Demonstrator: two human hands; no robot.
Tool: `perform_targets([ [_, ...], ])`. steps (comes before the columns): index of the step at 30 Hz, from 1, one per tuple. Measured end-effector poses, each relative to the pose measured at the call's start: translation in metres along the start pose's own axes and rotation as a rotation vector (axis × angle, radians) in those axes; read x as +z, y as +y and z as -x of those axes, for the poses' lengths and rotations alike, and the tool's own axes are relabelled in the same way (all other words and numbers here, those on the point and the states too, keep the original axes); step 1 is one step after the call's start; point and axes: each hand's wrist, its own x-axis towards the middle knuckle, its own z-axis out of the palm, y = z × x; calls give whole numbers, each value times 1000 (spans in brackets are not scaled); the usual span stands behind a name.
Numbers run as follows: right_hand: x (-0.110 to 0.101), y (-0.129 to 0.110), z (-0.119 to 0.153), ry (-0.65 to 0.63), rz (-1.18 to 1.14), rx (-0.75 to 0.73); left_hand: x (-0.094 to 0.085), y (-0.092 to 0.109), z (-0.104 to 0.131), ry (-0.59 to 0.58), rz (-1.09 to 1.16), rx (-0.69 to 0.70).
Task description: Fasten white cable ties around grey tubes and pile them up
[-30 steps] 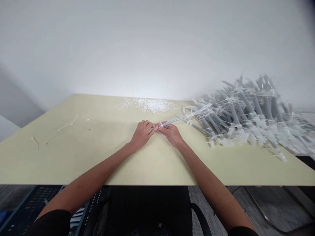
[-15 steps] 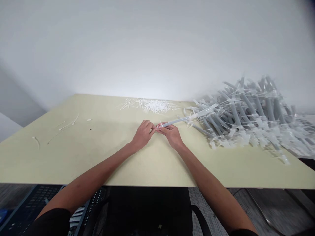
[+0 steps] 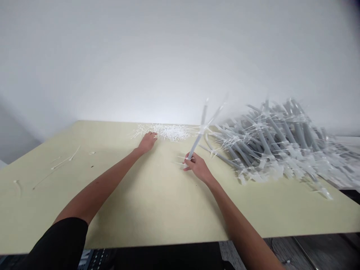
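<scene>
My right hand (image 3: 196, 165) is closed around the lower end of a grey branched tube (image 3: 194, 145). Above the hand the tube forks into two arms, wrapped in clear plastic at the joint; the upper ends are smeared by motion. Thin white tails stick out by the fingertips at its lower end. My left hand (image 3: 147, 141) is at the near left edge of a heap of white cable ties (image 3: 176, 132), fingers stretched towards it and apart. Nothing shows in that hand.
A big pile of similar grey tubes with clear plastic (image 3: 270, 138) covers the right of the pale yellow table (image 3: 157, 210). Several loose cable ties (image 3: 70, 158) and a small dark bit (image 3: 92, 166) lie at left. A white wall (image 3: 168, 56) stands behind.
My hands have come apart. The left has moved away and up to the cable tie heap. The right has kept the branched tube and tilted it more upright. The view has shifted slightly.
</scene>
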Motion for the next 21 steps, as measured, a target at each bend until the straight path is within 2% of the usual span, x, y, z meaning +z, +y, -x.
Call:
perform_targets([
  [2,0,5,-1,2,1,4,6,-13,-27,-28,-14,-17],
  [5,1,7,-1,-4,5,29,16,-21,-59,-63,-49,-81],
  [9,2,4,1,8,45,36,31,-22,-81,-83,-100,-146],
  [14,2,5,0,19,68,24,38,-22,-87,-79,-121,-173],
  [21,1,9,-1,12,53,13,16,-20,-74,52,-111,-206],
])
